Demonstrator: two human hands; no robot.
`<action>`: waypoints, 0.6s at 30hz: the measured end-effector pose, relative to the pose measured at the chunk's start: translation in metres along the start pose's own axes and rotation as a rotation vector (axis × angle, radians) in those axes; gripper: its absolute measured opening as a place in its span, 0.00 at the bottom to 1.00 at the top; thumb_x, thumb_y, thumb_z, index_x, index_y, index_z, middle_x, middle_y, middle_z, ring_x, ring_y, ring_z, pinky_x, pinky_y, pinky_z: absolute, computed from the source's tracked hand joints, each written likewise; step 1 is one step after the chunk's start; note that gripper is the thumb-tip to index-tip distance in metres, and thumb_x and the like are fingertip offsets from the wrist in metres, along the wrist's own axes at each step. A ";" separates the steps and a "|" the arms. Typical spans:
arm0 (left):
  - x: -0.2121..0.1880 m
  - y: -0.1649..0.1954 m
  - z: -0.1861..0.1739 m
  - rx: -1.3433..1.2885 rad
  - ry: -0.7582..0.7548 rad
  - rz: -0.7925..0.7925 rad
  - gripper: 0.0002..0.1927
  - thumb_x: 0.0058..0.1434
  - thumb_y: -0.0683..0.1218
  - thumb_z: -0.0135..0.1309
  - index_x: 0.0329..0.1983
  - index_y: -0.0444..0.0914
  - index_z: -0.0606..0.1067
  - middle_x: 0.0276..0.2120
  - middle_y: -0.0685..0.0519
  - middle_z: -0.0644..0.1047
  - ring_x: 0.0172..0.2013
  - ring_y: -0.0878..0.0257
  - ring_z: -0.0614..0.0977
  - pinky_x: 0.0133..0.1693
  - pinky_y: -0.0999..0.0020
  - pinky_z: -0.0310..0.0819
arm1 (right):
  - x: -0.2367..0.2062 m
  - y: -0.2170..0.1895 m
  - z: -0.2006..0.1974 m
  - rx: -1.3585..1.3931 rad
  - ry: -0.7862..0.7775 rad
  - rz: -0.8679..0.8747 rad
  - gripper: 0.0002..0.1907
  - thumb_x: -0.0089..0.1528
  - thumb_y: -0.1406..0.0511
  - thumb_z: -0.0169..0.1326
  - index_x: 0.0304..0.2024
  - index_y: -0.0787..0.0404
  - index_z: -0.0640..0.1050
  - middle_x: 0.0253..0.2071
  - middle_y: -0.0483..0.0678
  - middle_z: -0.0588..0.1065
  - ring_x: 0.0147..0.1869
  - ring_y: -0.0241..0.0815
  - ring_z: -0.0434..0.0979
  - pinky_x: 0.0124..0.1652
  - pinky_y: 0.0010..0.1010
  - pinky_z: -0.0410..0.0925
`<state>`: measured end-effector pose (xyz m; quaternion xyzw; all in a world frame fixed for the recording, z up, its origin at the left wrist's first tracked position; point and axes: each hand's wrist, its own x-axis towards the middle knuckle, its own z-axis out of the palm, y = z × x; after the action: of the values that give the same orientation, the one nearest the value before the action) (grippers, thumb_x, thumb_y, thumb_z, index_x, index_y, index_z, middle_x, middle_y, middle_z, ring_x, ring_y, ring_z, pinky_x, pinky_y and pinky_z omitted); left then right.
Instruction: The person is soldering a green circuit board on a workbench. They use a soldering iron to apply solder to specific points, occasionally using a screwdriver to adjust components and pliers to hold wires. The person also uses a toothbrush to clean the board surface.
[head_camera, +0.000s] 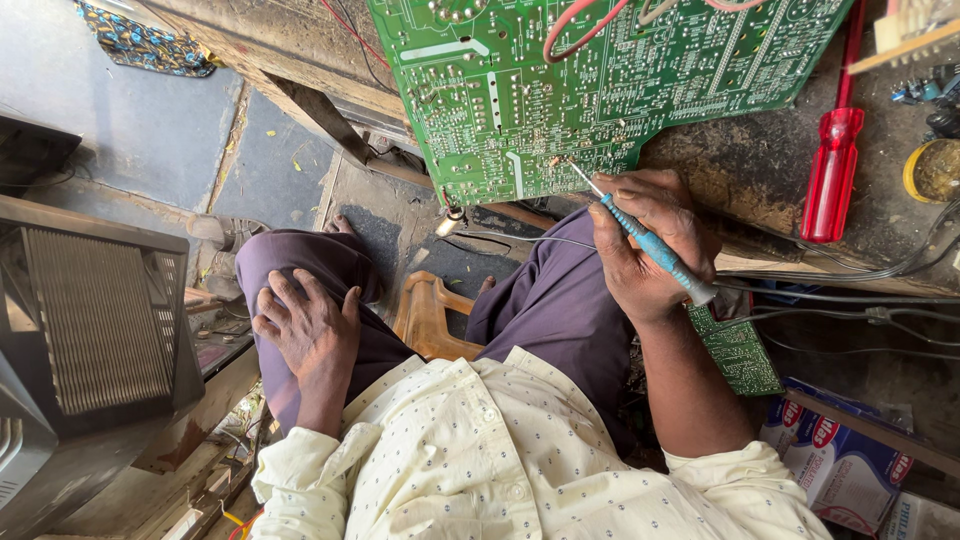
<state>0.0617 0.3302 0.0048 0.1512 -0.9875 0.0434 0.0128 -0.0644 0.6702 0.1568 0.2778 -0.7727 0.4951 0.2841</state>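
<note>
Right hand: gripping a blue-handled soldering iron like a pen, fingers curling tight around the handle, thumb pressing along its side.
Soldering iron: slanting up and away from the fingers, thin metal tip touching the lower edge of the green circuit board; grey cord end sticking out below the heel of the hand.
Circuit board: lying solder side up on the worn bench, just beyond the right fingertips, one corner overhanging the bench edge; red and pale wires looping across its far part.
Left hand: resting palm down on the knee, fingers spreading loosely over the purple trouser cloth, holding nothing.
Left of the left fingers: grey casing with a ribbed vent, standing close beside the knee.
Between the hands: orange-brown plastic stool showing between the legs, cream dotted shirt filling the near edge.
Right of the right fingers: red transparent screwdriver lying on the bench, apart from the hand; yellow tin further out at the edge.
Under the right wrist: dark cables trailing off the bench, a smaller green board tucking in beside the forearm.
Below the right forearm: blue and white cartons sitting low, near the elbow.
</note>
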 end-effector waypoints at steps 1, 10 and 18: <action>0.000 0.000 0.000 0.003 0.000 0.003 0.43 0.64 0.66 0.57 0.68 0.28 0.67 0.66 0.32 0.63 0.64 0.37 0.63 0.59 0.40 0.54 | 0.000 0.000 0.000 0.006 -0.002 0.007 0.12 0.69 0.75 0.59 0.51 0.66 0.70 0.48 0.63 0.78 0.57 0.53 0.82 0.48 0.35 0.80; 0.001 0.001 0.002 0.014 -0.003 0.003 0.43 0.64 0.66 0.56 0.67 0.28 0.67 0.66 0.33 0.63 0.64 0.37 0.63 0.59 0.40 0.55 | 0.003 -0.002 -0.001 -0.029 -0.006 -0.012 0.13 0.68 0.76 0.61 0.51 0.66 0.71 0.47 0.60 0.79 0.56 0.54 0.82 0.47 0.35 0.79; 0.001 0.003 0.000 0.023 -0.005 0.002 0.43 0.64 0.66 0.56 0.67 0.29 0.67 0.66 0.33 0.63 0.64 0.37 0.63 0.58 0.40 0.55 | 0.011 -0.007 -0.003 -0.128 -0.030 -0.042 0.13 0.67 0.74 0.63 0.48 0.65 0.70 0.46 0.60 0.80 0.53 0.52 0.83 0.48 0.38 0.78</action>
<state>0.0595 0.3328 0.0050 0.1505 -0.9871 0.0542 0.0088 -0.0659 0.6688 0.1701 0.2824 -0.8009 0.4344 0.3001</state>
